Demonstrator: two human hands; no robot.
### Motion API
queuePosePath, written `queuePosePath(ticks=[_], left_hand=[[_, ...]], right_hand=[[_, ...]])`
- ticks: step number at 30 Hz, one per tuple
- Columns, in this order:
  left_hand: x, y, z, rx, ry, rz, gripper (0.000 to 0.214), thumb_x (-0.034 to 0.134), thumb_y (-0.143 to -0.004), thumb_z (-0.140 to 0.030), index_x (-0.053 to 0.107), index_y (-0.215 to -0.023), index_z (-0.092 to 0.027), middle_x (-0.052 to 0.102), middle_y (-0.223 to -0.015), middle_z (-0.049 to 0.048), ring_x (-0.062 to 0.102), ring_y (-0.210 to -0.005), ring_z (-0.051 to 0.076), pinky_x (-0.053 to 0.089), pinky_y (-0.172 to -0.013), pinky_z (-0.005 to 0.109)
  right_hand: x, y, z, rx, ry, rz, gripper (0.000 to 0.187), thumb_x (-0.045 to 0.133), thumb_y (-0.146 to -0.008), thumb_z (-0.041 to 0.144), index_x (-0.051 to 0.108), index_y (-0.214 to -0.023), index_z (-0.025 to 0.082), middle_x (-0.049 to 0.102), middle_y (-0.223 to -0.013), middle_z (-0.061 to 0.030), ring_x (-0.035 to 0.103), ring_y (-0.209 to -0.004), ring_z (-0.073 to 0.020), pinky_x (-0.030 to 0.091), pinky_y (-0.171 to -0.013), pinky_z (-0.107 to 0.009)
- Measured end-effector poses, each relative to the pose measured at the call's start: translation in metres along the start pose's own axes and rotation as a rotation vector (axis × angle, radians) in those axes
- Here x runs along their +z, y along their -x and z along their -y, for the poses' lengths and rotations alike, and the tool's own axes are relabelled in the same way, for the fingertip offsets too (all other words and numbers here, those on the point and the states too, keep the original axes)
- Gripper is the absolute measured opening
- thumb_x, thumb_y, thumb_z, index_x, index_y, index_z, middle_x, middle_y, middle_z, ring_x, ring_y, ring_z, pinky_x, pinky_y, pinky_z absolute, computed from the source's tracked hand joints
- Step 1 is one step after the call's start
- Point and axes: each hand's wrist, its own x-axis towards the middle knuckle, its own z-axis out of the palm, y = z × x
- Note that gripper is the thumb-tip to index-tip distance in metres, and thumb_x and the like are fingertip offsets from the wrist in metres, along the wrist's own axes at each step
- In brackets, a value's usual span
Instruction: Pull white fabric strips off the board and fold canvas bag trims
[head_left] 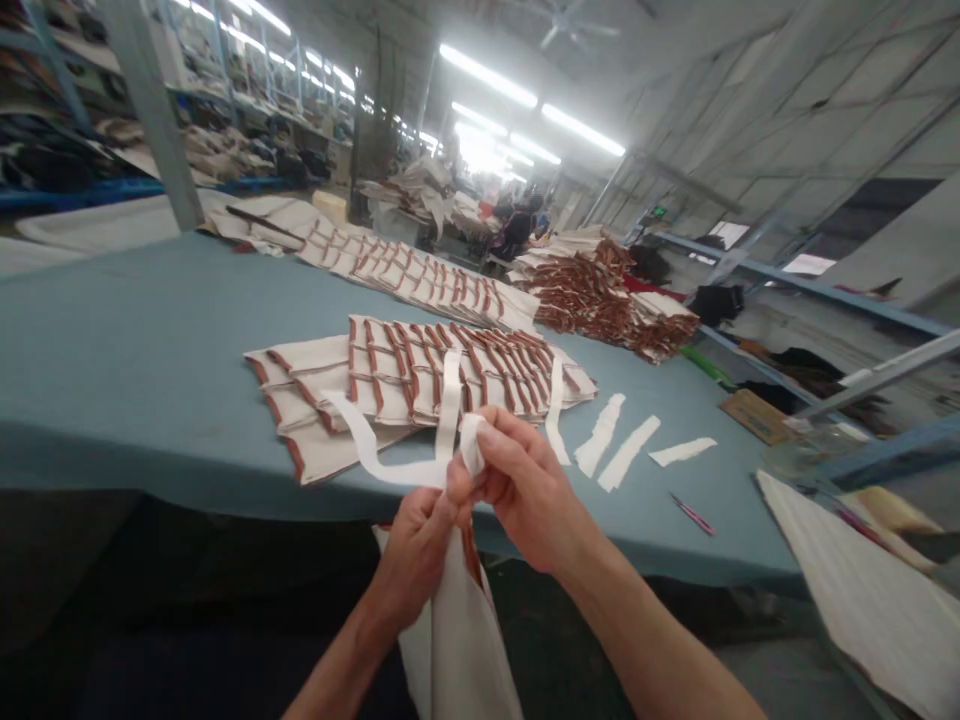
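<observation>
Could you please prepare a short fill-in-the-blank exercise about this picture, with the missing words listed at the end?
1. The hand lower in the picture is the person's ____ hand.
2. The upper hand pinches a white strip, while loose strips lie to the ____ of both hands.
3. The stacked cream panels on the table have ____ edging.
4. The small tool near the table's front edge is mostly ____ in colour.

Missing words: left; right; brown; pink.

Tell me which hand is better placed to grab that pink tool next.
Probably the right hand: it's nearer the pink tool, though pinching a white strip. The left hand is farther away, at the beige fabric.
</observation>
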Motion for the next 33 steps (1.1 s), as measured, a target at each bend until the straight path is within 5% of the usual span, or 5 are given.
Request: queuePosePath(ticks=[9, 15, 21, 26, 33], left_hand=[[-0.042, 0.075, -0.013, -0.120, 0.302, -0.030, 0.051, 0.094, -0.080, -0.045, 0.078, -0.125, -0.025, 0.082, -0.112, 0.0062, 0.075, -0.095, 0.023, 0.058, -0.086, 0.030], [-0.054, 0.107, -0.015, -0.081, 0.258, -0.026, 0.033, 0.089, -0.088, -0.052, 0.075, -0.095, -0.023, 0.067, -0.085, 0.0002, 0.063, -0.074, 0.018, 0.049, -0.068, 0.026], [-0.066, 0.120, -0.030, 0.031, 0.020, -0.056, 0.031, 0.085, -0.091, -0.050, 0.074, -0.083, -0.022, 0.066, -0.078, -0.0006, 0.057, -0.069, 0.017, 0.046, -0.068, 0.027], [-0.070, 0.131, -0.047, 0.080, -0.205, -0.164, 0.017, 0.079, -0.089, -0.037, 0.078, -0.080, -0.022, 0.072, -0.076, 0.0010, 0.061, -0.067, 0.017, 0.049, -0.067, 0.028], [-0.064, 0.134, -0.050, 0.041, -0.111, -0.172, 0.019, 0.081, -0.084, -0.036, 0.073, -0.074, -0.022, 0.067, -0.065, -0.0016, 0.057, -0.055, 0.015, 0.045, -0.052, 0.025]], right_hand=[[-0.012, 0.087, -0.063, -0.026, -0.091, -0.253, 0.046, 0.079, -0.098, 0.059, 0.056, -0.079, 0.025, 0.050, -0.056, 0.0069, 0.038, -0.043, -0.0101, 0.044, -0.046, -0.022], [-0.005, 0.092, -0.087, 0.029, -0.235, -0.287, 0.044, 0.081, -0.095, 0.057, 0.056, -0.079, 0.025, 0.045, -0.061, 0.0085, 0.034, -0.046, -0.0096, 0.049, -0.048, -0.023], [-0.008, 0.081, -0.111, 0.127, -0.050, -0.382, 0.044, 0.069, -0.092, 0.069, 0.065, -0.096, 0.026, 0.063, -0.069, 0.0023, 0.049, -0.049, -0.0152, 0.050, -0.044, -0.028], [-0.007, 0.091, -0.110, 0.007, 0.408, -0.558, 0.051, 0.092, -0.083, 0.051, 0.073, -0.122, 0.023, 0.080, -0.130, -0.0151, 0.075, -0.089, -0.0241, 0.065, -0.071, -0.036], [0.047, 0.106, -0.080, -0.698, 0.918, 0.057, 0.056, 0.082, -0.092, 0.028, 0.064, -0.144, 0.035, 0.072, -0.153, -0.0134, 0.071, -0.141, -0.0350, 0.058, -0.119, -0.056]])
